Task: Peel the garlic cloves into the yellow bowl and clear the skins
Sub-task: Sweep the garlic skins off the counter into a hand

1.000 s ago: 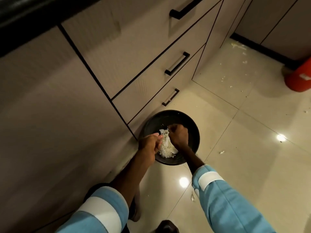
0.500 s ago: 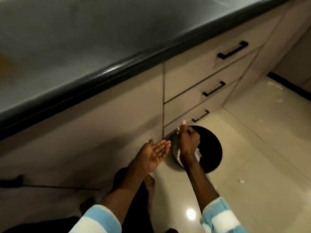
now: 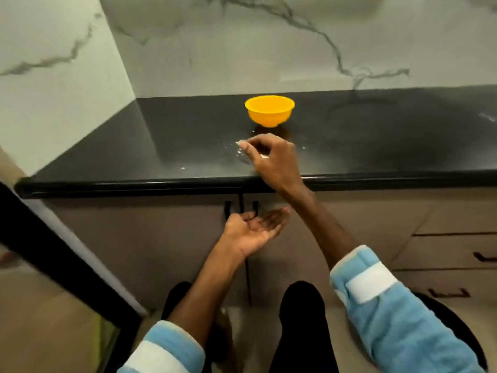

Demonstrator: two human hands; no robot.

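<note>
My right hand (image 3: 271,157) is out over the near edge of the glossy black stone countertop (image 3: 376,135). Its fingers are curled and its thumb and forefinger tips pinch what looks like a small white scrap of garlic skin (image 3: 238,142). A few loose white skin flecks (image 3: 183,168) lie on the counter just left of and under that hand. The small round yellow plastic bowl (image 3: 269,110) stands upright just beyond my right hand, near the grey-veined marble wall (image 3: 269,44); I cannot see into it. My left hand (image 3: 255,230) is lower and nearer, in front of the beige cabinet doors (image 3: 161,238), palm up, loosely cupped and holding nothing. The round black bin (image 3: 457,327) sits on the floor at near right.
</note>
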